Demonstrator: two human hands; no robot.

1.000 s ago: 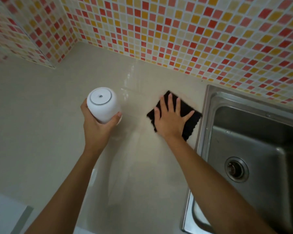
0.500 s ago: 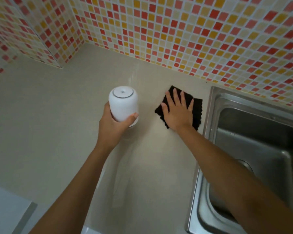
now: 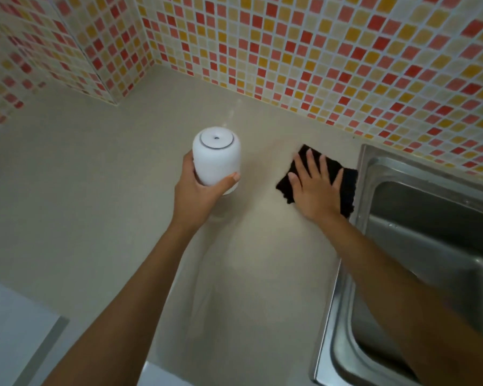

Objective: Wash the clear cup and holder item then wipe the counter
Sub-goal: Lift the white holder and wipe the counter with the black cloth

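White, rounded plastic holder sits gripped in the left hand above the beige table. To its right, the right hand presses flat, fingers spread, on a black square cloth beside the steel sink.

The holder item sat upright in the left hand, above the table, left of the cloth. That cloth lay flat on the table under the right hand, whose straight fingers pressed on it. Just right of the cloth, the sink was set into the table. Behind everything, the tiled wall ran along the table's far edge, meeting a corner at the left.
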